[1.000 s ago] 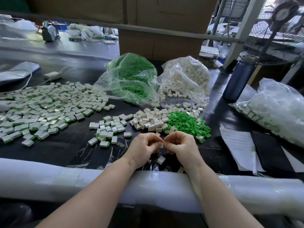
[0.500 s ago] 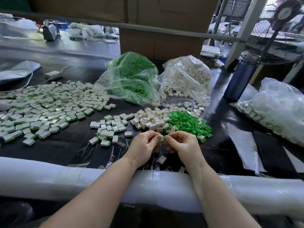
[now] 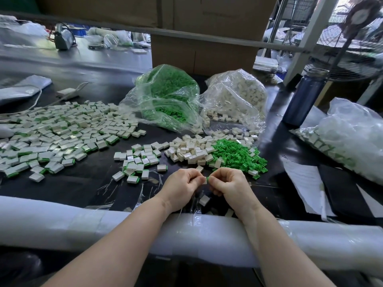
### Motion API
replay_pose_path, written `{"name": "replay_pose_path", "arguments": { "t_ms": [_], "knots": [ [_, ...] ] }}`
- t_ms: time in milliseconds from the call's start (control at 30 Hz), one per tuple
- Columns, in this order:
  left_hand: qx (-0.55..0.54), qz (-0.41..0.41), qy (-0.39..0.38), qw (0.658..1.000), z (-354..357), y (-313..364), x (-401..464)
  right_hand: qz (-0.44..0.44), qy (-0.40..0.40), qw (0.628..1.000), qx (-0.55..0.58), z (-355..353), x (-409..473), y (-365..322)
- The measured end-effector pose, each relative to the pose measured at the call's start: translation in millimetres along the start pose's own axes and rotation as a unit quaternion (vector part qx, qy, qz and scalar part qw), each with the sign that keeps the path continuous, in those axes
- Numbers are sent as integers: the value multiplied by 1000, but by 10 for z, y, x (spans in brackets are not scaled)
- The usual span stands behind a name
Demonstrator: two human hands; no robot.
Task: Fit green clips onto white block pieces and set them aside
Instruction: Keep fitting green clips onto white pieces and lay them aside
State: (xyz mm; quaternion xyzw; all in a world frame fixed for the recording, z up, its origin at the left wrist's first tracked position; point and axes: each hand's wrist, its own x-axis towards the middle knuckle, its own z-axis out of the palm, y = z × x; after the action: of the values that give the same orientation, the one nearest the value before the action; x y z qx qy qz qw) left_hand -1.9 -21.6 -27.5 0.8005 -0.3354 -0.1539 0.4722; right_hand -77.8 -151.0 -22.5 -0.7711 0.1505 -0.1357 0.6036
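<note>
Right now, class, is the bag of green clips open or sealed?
Open. The bag of green clips lies slumped on the table, its mouth gaping toward the person, with clips visible at the opening.

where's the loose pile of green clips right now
In the head view the loose green clips lie on the black table right of centre, against the right side of the white block pile, just beyond the right hand.

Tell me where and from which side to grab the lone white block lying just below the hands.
Pinch the lone white block across its two long side faces, coming straight down from above. It lies flat on the table, broad face up, apart from the piles, so both sides look free.
</note>
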Motion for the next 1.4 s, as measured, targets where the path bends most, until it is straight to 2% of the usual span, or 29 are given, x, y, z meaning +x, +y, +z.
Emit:
{"name": "replay_pose_path", "arguments": {
  "t_ms": [300, 567, 800, 1167, 1400],
  "knots": [
    [-99, 22, 43, 994, 43, -21, 9, -30, 60, 996, 58, 32, 5, -8],
    [-71, 20, 63, 995, 49, -27, 15, -26, 58, 995, 75, 15, 6, 5],
    [-43, 5, 37, 998, 32, -19, 17, -20, 61, 998, 19, 33, 24, 34],
    [27, -8, 26, 999, 25, -19, -7, -5, 14, 999, -46, 19, 12, 11],
    [-3, 12, 40, 999, 50, -30, 10, -23, 44, 999, -14, 53, 12, 9]
  ]
}}
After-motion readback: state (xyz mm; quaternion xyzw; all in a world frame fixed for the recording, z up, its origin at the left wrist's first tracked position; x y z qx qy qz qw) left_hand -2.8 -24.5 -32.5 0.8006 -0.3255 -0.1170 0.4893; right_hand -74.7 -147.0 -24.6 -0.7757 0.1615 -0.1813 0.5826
